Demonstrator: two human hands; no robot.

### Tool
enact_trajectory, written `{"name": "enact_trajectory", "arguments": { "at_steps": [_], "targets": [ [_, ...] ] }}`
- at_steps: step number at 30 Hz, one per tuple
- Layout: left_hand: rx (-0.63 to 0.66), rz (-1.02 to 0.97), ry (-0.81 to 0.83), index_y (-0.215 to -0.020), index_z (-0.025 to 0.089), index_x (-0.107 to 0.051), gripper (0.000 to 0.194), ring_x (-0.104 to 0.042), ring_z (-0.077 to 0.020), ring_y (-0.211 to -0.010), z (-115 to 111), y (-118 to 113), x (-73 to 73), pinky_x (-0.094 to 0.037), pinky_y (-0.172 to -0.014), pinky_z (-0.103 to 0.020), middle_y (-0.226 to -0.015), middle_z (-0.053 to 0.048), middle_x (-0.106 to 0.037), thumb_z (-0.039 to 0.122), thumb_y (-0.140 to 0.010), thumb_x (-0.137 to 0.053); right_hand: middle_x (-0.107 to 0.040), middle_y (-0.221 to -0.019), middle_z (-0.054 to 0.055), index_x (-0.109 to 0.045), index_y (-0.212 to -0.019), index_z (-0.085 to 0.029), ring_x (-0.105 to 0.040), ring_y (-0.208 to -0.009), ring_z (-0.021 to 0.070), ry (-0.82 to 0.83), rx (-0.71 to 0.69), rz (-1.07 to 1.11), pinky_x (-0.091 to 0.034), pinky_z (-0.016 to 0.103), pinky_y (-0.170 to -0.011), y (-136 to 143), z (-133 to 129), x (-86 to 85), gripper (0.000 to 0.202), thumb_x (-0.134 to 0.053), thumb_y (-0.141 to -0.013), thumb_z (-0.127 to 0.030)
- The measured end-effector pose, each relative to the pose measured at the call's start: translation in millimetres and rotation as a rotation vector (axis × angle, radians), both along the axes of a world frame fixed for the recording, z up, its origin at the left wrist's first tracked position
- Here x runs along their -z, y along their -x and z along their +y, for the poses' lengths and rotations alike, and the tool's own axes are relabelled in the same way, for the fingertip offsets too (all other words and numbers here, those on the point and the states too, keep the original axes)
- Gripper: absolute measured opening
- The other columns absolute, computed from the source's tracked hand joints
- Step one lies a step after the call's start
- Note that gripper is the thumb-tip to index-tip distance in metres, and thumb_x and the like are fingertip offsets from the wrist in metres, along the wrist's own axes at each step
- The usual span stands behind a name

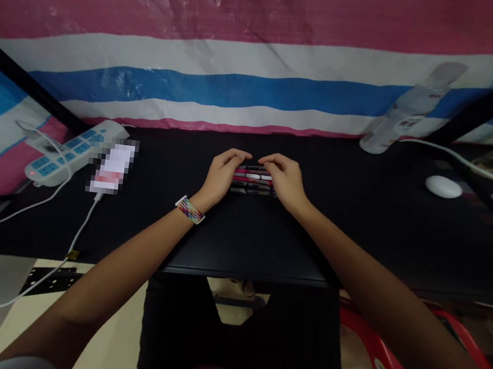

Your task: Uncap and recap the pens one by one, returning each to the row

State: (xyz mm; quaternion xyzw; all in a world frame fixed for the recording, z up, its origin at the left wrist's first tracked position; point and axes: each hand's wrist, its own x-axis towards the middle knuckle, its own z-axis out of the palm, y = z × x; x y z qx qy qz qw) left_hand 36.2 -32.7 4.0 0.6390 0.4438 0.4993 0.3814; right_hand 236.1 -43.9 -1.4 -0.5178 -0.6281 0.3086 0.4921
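Several pens [252, 180] lie side by side on the black table, dark ones along with red or pink and white ones. My left hand [222, 172] curls around their left ends, thumb and fingers bent inward. At the right ends, my right hand [286, 182] is curled in the same way, with its fingertips near the top of the row. Both hands touch the pens, and the pen ends are hidden under my palms and fingers. A colourful woven band [190, 209] circles my left wrist.
On the left of the black table [248, 241] are a power strip [73, 154] and a blurred-out phone [112, 168] on a white cable. To the right stand a clear bottle [401, 116] and a white mouse [443, 186]. A striped plastic sheet [222, 92] hangs behind; below right is a red stool [370, 349].
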Motion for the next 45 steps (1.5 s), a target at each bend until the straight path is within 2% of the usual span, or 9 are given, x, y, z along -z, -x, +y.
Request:
{"name": "enact_trajectory", "arguments": {
  "at_steps": [4,7,14,24,29,33,37,40,45],
  "targets": [
    [-0.009,-0.019,-0.008,-0.104,0.025,-0.087,0.024,-0.079,-0.0259,-0.123,-1,0,0.0,-0.058,-0.117,-0.044,-0.119,-0.005,-0.088,0.025,-0.108,-0.063,-0.086,-0.118,0.008,-0.083,-0.090,-0.029,-0.071,-0.137,0.0387,-0.204,-0.076,-0.260,-0.050,0.062,-0.127,1,-10,-3.7,0.016,-0.071,-0.095,-0.019],
    [-0.041,-0.036,-0.008,-0.104,0.025,-0.087,0.026,-0.079,-0.0262,-0.120,-1,1,-0.2,-0.059,-0.115,-0.044,-0.117,-0.005,-0.088,0.024,-0.108,-0.062,-0.083,-0.127,0.011,-0.081,-0.086,-0.026,-0.064,-0.149,0.0406,-0.340,-0.236,-0.340,-0.052,0.062,-0.126,4,-19,-8.3,0.018,-0.070,-0.095,-0.016],
    [-0.070,-0.045,0.025,-0.106,0.025,-0.085,0.029,-0.076,-0.0247,-0.121,2,5,0.8,-0.057,-0.116,-0.042,-0.122,-0.006,-0.087,0.026,-0.111,-0.057,-0.083,-0.125,0.011,-0.077,-0.083,-0.027,-0.062,-0.149,0.0419,-0.441,-0.408,-0.482,-0.050,0.067,-0.122,7,-34,-16.8,0.018,-0.071,-0.096,-0.016],
    [-0.080,-0.111,-0.002,-0.098,0.024,-0.082,0.026,-0.076,-0.0232,-0.119,6,6,4.9,-0.055,-0.117,-0.040,-0.117,-0.007,-0.086,0.028,-0.109,-0.059,-0.081,-0.135,0.016,-0.081,-0.087,-0.022,-0.060,-0.151,0.0486,-0.514,-0.472,-0.631,-0.048,0.071,-0.123,-4,-31,-19.9,0.011,-0.092,-0.089,-0.023],
    [-0.059,-0.107,-0.098,-0.094,0.023,-0.082,0.028,-0.076,-0.0226,-0.109,6,7,0.8,-0.057,-0.108,-0.039,-0.106,-0.007,-0.085,0.034,-0.109,-0.062,-0.085,-0.124,0.012,-0.075,-0.081,-0.023,-0.069,-0.139,0.0416,-0.506,-0.553,-0.518,-0.054,0.063,-0.116,-4,-29,-22.1,0.017,-0.086,-0.094,-0.019],
    [0.061,-0.167,-0.125,-0.091,0.022,-0.080,0.041,-0.076,-0.0214,-0.097,0,4,-6.4,-0.060,-0.097,-0.037,-0.096,-0.008,-0.081,0.050,-0.113,-0.059,-0.086,-0.107,0.008,-0.077,-0.094,-0.023,-0.080,-0.103,0.0288,-0.463,-0.470,-0.306,-0.062,0.045,-0.096,-9,-25,-29.6,0.006,-0.077,-0.099,-0.020],
    [0.129,-0.107,-0.134,-0.090,0.022,-0.081,0.042,-0.073,-0.0189,-0.086,-7,-1,-11.7,-0.059,-0.084,-0.033,-0.090,-0.006,-0.080,0.058,-0.108,-0.069,-0.081,-0.093,0.004,-0.080,-0.098,-0.022,-0.073,-0.077,0.0197,-0.407,-0.318,-0.266,-0.056,0.033,-0.074,-21,-19,-34.7,0.008,-0.079,-0.101,-0.029],
    [0.147,-0.050,-0.158,-0.092,0.022,-0.081,0.027,-0.074,-0.0171,-0.083,-9,-3,-10.9,-0.059,-0.081,-0.031,-0.087,-0.003,-0.081,0.047,-0.100,-0.084,-0.081,-0.094,0.005,-0.083,-0.101,-0.022,-0.071,-0.078,0.0195,-0.384,-0.271,-0.284,-0.054,0.034,-0.075,-27,-14,-33.7,0.015,-0.078,-0.104,-0.035],
    [0.082,-0.049,-0.149,-0.102,0.021,-0.083,0.014,-0.082,-0.0194,-0.089,1,3,-3.4,-0.065,-0.085,-0.033,-0.092,-0.006,-0.085,0.035,-0.102,-0.082,-0.082,-0.088,0.005,-0.086,-0.094,-0.023,-0.074,-0.083,0.0222,-0.215,-0.154,-0.105,-0.056,0.036,-0.080,-31,0,-27.6,0.018,-0.079,-0.099,-0.038]
  ]
}}
